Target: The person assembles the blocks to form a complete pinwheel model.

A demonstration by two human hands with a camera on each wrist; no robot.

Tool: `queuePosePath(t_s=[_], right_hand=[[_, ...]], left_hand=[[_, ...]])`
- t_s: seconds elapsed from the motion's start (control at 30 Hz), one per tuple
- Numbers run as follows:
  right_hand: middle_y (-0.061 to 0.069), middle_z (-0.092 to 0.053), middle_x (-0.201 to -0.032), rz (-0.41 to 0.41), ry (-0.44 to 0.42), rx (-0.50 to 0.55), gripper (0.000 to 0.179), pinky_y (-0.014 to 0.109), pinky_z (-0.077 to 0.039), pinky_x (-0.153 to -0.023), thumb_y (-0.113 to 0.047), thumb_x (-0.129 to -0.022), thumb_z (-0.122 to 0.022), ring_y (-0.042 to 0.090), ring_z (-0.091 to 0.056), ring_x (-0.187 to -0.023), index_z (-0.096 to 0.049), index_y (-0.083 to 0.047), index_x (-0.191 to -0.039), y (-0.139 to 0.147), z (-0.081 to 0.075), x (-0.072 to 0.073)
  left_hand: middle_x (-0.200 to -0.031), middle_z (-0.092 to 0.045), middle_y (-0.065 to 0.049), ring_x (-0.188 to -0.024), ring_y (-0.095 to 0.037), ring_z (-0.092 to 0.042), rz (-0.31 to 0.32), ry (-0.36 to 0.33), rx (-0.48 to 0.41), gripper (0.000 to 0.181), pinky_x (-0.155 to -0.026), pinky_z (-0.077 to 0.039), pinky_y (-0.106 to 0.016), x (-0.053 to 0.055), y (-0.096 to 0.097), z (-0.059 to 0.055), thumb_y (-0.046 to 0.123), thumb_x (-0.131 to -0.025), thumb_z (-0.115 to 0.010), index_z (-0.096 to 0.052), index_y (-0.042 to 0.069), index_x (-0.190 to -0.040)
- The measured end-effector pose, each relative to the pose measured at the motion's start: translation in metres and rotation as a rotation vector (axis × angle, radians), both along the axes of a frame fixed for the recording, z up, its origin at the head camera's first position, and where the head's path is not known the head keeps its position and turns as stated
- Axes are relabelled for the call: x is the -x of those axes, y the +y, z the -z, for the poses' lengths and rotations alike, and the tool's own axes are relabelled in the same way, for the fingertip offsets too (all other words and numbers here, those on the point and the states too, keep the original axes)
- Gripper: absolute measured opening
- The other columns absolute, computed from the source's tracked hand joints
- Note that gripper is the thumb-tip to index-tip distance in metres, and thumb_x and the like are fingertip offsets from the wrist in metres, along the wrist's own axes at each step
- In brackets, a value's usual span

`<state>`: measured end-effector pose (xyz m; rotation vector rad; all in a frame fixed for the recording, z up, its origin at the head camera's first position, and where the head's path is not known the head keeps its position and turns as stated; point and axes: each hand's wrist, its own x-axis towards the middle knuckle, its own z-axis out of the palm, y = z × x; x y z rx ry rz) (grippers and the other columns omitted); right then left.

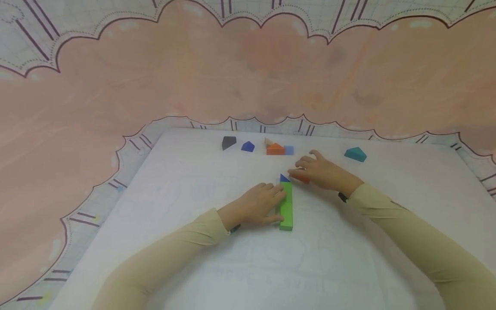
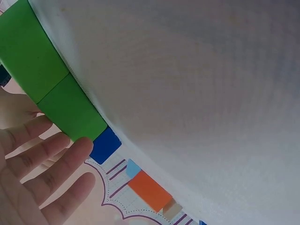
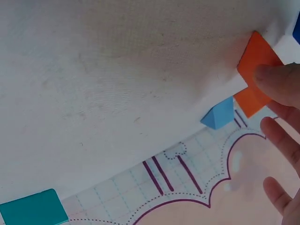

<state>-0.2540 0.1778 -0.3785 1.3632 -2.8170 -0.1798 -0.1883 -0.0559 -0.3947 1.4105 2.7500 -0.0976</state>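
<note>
Two green blocks (image 1: 286,211) lie end to end on the white table, with a small blue triangular block (image 1: 284,178) at their far end. My left hand (image 1: 260,204) rests against the left side of the green blocks, its fingertips reaching over their edge. In the left wrist view the fingers (image 2: 70,165) look nearly straight and spread. Just right of the blue triangle, my right hand (image 1: 321,172) pinches an orange block (image 1: 300,175). The right wrist view shows the thumb (image 3: 279,83) pressed on its face, while the other fingers extend behind.
Along the table's far side stand a black block (image 1: 229,142), a blue block (image 1: 248,147), another orange block (image 1: 275,149), a light blue block (image 1: 289,150) and a tan block (image 1: 268,141). A teal block (image 1: 355,154) stands farther right. A patterned cloth (image 1: 240,77) surrounds the table.
</note>
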Motion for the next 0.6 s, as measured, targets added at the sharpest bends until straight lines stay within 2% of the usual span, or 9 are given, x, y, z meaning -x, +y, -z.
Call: queuePosePath(t_s=[0.13,0.3,0.47,0.6], right_hand=[[0.004,-0.065,-0.114,-0.033,0.036,-0.015,0.050,0.059,-0.031,-0.106,0.002,-0.079,-0.070,0.028,-0.055,-0.116,-0.060,-0.024,-0.120,-0.0002,0.0020,0.0024],[0.006,-0.067,-0.107,0.026,0.048,-0.043,0.037,0.059,-0.033,-0.105,-0.002,-0.080,-0.070,0.028,-0.056,-0.112,-0.062,-0.019,-0.112,-0.0022,0.0030,0.0054],[0.008,-0.068,-0.107,0.074,0.057,-0.045,0.033,0.058,-0.033,-0.104,-0.014,-0.081,-0.073,0.028,-0.057,-0.110,-0.064,-0.013,-0.113,-0.0044,0.0048,0.0075],[0.010,-0.069,-0.103,0.129,0.067,-0.053,0.029,0.058,-0.033,-0.104,-0.019,-0.082,-0.073,0.029,-0.058,-0.107,-0.066,-0.009,-0.107,-0.0080,0.0068,0.0091]], left_hand=[[-0.133,-0.050,-0.005,-0.110,-0.018,-0.053,0.003,0.004,0.004,0.060,-0.097,-0.044,-0.033,0.0001,0.0004,0.0002,0.057,-0.089,-0.050,-0.046,0.013,-0.129],[-0.134,-0.050,-0.004,-0.111,-0.017,-0.052,-0.005,-0.011,0.008,0.059,-0.097,-0.043,-0.033,0.0002,0.0006,0.0001,0.057,-0.089,-0.050,-0.046,0.013,-0.129],[-0.134,-0.050,-0.004,-0.109,-0.017,-0.053,-0.002,-0.004,0.014,0.060,-0.096,-0.044,-0.032,0.0002,0.0009,0.0002,0.058,-0.089,-0.049,-0.045,0.013,-0.129],[-0.133,-0.050,-0.004,-0.109,-0.017,-0.053,0.001,0.006,0.009,0.060,-0.095,-0.044,-0.032,0.0004,0.0008,0.0008,0.058,-0.089,-0.050,-0.045,0.014,-0.129]])
